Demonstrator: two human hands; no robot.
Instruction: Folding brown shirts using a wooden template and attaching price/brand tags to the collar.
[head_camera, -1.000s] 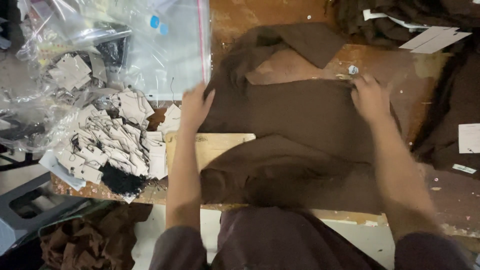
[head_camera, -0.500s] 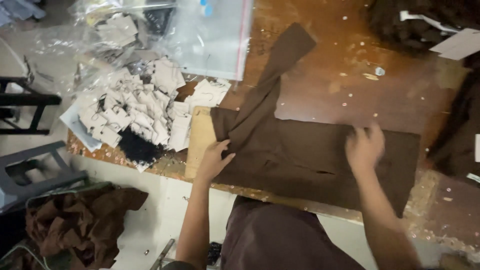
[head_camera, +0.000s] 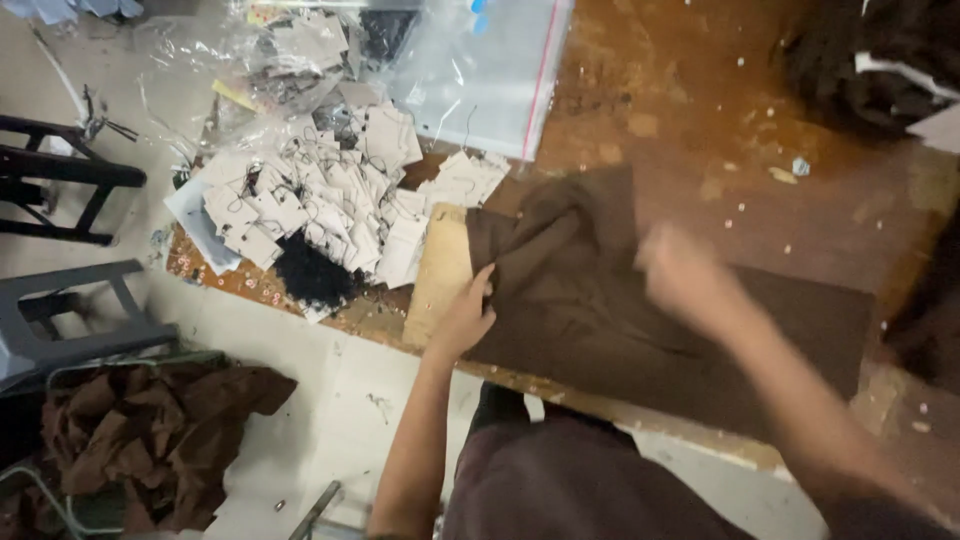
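A dark brown garment lies folded on the worn wooden table. My left hand grips its left edge, where the cloth bunches over a pale cardboard sheet. Blurred with motion, my right hand hovers over the middle of the garment with its fingers loosely spread and nothing in them.
A heap of white paper tags with black strings lies left of the garment. Clear plastic bags sit behind it. Dark cloth piles fill the far right. Below the table stand a basket of brown cloth and dark stools.
The long strip of garment that reached up the table has been folded down onto the body. My left hand closed on the left edge; my right hand lifted and swung left.
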